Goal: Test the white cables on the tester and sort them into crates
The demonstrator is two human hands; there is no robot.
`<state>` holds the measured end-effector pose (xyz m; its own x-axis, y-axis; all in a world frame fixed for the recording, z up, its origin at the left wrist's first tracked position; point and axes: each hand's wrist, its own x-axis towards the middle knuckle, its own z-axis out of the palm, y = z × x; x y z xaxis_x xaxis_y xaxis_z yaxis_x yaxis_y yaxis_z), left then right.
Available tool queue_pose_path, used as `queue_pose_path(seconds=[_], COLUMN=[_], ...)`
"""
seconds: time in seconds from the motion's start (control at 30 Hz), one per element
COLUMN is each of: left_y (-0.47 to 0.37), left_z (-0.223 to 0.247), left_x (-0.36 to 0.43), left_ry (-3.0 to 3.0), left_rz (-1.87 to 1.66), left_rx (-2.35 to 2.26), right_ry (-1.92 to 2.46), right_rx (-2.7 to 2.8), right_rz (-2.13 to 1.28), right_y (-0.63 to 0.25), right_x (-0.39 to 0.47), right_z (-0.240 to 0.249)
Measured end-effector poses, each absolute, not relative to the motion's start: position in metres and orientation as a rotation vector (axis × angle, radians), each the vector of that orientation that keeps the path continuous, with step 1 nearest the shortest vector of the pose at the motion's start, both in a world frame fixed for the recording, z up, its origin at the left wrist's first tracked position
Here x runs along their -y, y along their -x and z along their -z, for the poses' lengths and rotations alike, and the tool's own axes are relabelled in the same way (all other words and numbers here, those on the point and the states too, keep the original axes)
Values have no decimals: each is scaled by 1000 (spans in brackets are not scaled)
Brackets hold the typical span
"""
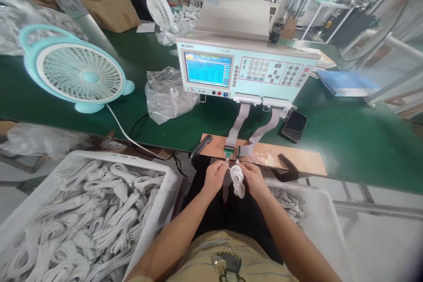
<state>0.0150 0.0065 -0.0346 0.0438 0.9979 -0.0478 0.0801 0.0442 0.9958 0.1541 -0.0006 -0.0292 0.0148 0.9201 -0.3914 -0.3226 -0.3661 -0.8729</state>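
White coiled cable [237, 181] is hanging in smooth, narrow loops, gathering into an oval bundle. Flat grey ribbon cables [237, 128] are running down to the work area, one meeting a small green circuit board [228, 153]. The bundle is dangling between the hands: the left hand [215, 177] is pinching one cable end at the board, fingertips pressing together, while the right hand [254, 178] is curling its fingers beside the loops; its exact grip is impossible to tell. Wooden strip [304, 161] is lying along the green table [340, 134], a boxy instrument [264, 70] is standing behind, and cable bundles [95, 216] are filling a white crate [132, 160].
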Motion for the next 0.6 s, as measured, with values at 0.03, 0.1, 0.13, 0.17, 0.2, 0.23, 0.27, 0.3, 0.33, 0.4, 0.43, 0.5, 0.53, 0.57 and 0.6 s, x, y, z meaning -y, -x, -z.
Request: queue_pose_path(seconds=[0.03, 0.1, 0.13, 0.17, 0.2, 0.23, 0.27, 0.3, 0.33, 0.4, 0.43, 0.5, 0.53, 0.57, 0.6], left_y=[-17, -22, -24, -27, -30, -32, -33, -33, -31, -18, -7, 26, 49, 74, 102], left_z=[35, 37, 38, 40, 42, 44, 44, 44, 41, 31, 23, 6, -1, -6, -9], left_x=[-5, -4, -4, -4, -4, -5, -5, -3, -1, 6, 10, 19, 24, 29, 35], left_ry=[-1203, -1099, -1057, -1026, -1006, -995, -994, -1007, -1035, -1142, -1215, -1373, -1433, -1468, -1484], left_rz=[-1118, -1142, -1151, -1160, -1171, -1179, -1176, -1159, -1135, -1103, -1106, -1150, -1180, -1206, -1216], left_rx=[-1258, -1254, -1245, -1236, -1229, -1232, -1247, -1273, -1308, -1359, -1367, -1379, -1420, -1509, -1642], right_ry=[1268, 1270, 1275, 1280, 1283, 1285, 1287, 1293, 1304, 1340, 1362, 1395, 1405, 1410, 1414], right_rx=[705, 715, 718, 720, 719, 714, 705, 689, 668, 622, 603, 596, 605, 618, 632], right_rz=[-1553, -1536, -1529, -1524, -1524, -1527, -1530, -1528, -1518, -1475, -1445, -1396, -1378, -1367, -1362], right_y=[-154, -154, -154, -155, -155, -155, -155, -154, -154, -153, -152, -151, -150, -150, -150], right_x=[0, 0, 0, -1, -1, -1, -1, -1, -1, 0, 0, -2, -4, -5, -5], right_z=[30, 31, 32, 33, 33, 34, 34, 35, 35, 36, 36, 39, 41, 43, 45])
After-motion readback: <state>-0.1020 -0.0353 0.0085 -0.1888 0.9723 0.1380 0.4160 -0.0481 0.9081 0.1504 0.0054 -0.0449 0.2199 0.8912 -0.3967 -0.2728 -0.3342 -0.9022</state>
